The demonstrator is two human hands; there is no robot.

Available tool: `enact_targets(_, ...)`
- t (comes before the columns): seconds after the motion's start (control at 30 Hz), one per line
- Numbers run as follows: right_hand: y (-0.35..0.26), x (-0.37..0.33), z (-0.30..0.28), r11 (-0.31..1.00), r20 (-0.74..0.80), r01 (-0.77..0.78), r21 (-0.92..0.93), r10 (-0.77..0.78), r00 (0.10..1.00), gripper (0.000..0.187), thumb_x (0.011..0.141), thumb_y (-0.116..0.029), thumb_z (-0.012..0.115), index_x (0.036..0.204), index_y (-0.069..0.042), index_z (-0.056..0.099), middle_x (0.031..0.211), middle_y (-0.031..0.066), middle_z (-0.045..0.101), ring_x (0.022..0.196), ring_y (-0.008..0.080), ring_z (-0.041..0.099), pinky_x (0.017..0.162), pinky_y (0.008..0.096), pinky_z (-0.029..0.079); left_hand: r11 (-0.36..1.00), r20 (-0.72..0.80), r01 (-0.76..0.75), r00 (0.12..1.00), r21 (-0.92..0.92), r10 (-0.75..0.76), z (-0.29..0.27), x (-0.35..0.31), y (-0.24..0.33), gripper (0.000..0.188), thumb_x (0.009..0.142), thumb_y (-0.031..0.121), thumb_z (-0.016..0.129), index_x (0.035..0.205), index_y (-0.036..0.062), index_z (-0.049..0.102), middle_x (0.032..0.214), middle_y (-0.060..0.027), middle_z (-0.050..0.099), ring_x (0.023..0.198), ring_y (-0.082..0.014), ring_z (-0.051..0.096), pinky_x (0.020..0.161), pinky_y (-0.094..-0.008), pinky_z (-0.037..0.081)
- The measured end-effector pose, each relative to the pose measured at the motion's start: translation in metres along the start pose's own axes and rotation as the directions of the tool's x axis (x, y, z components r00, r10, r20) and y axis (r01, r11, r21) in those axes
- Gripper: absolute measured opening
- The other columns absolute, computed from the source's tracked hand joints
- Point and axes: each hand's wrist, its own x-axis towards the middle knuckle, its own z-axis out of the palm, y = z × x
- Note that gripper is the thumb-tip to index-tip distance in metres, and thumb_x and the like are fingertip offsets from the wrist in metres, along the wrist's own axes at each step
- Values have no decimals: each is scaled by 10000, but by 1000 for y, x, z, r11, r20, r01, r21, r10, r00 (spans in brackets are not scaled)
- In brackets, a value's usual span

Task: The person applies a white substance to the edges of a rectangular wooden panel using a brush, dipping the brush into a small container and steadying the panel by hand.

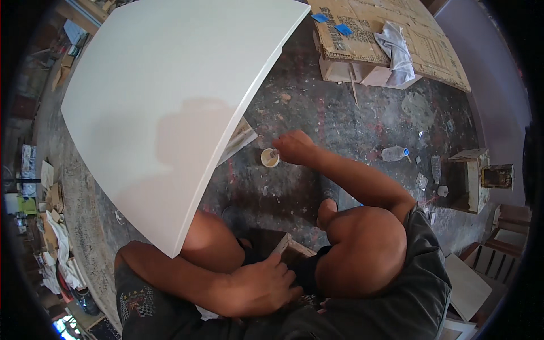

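A large, smooth white panel [164, 85] fills the upper left, its straight edge slanting past my knees. On the floor beside that edge stands a small pale cup [269, 159] with whitish stuff in it. My right hand [294, 147] reaches out over the cup, fingers closed on a small tool whose end is inside it; the tool's kind is mostly hidden. In my lap lies my left hand [255, 288], palm down, fingers loosely bent and slightly apart, with nothing visible in them. Between my legs shows the corner of a wooden box [292, 247].
Cardboard [422, 42] covers a low piece at the far right, with a white cloth [396, 51] draped on it. A clear bottle [394, 153] lies on the stained floor. A wooden box [467, 181] bears a stained can [497, 177]. Clutter lines the left.
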Motion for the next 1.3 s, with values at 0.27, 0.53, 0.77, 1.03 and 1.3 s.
enact_targets(0.27, -5, 4, 34, 1000, 13, 9, 2, -9, 1000, 118, 903, -124, 669, 979, -94, 755, 970, 154, 775, 932, 361, 772, 763, 483, 613, 1000, 46, 14, 999, -6, -14, 12, 2, 3, 297, 971, 183, 557, 1218, 83, 687, 969, -114, 688, 954, -287, 703, 946, -442, 456)
enact_targets(0.53, 0, -16, 16, 992, 19, -50, 117, 48, 999, 213, 936, -202, 677, 1142, -159, 709, 1063, 127, 744, 997, 364, 738, 824, 509, 593, 999, 4, 52, 999, 8, -52, 20, -9, 5, 305, 976, 176, 555, 1225, 69, 693, 947, -107, 680, 910, -275, 687, 882, -427, 441)
enact_targets(0.77, 39, -76, 24, 906, -123, -154, 394, 218, 968, 290, 944, -330, 736, 1180, -163, 715, 1022, 116, 742, 949, 348, 735, 796, 494, 585, 996, 41, 79, 996, -32, -78, 16, -23, 4, 324, 950, 192, 587, 1231, 68, 691, 943, -75, 646, 942, -238, 650, 905, -404, 431)
enact_targets(1.03, 49, -108, 79, 794, -50, -340, 503, 420, 906, 347, 928, -341, 779, 1243, -205, 722, 985, 100, 731, 884, 313, 731, 787, 461, 579, 993, 20, 114, 993, -39, -113, 13, -24, -1, 316, 934, 194, 605, 1225, 105, 692, 965, -50, 635, 981, -225, 638, 930, -387, 428)
enact_targets(1.3, 57, -114, 90, 814, -98, -292, 502, 390, 916, 296, 961, -310, 746, 1233, -195, 725, 1012, 110, 740, 950, 330, 725, 832, 458, 576, 997, -14, 81, 997, 11, -81, 16, -21, -5, 320, 949, 185, 586, 1225, 100, 723, 897, -62, 634, 880, -233, 655, 845, -398, 430)
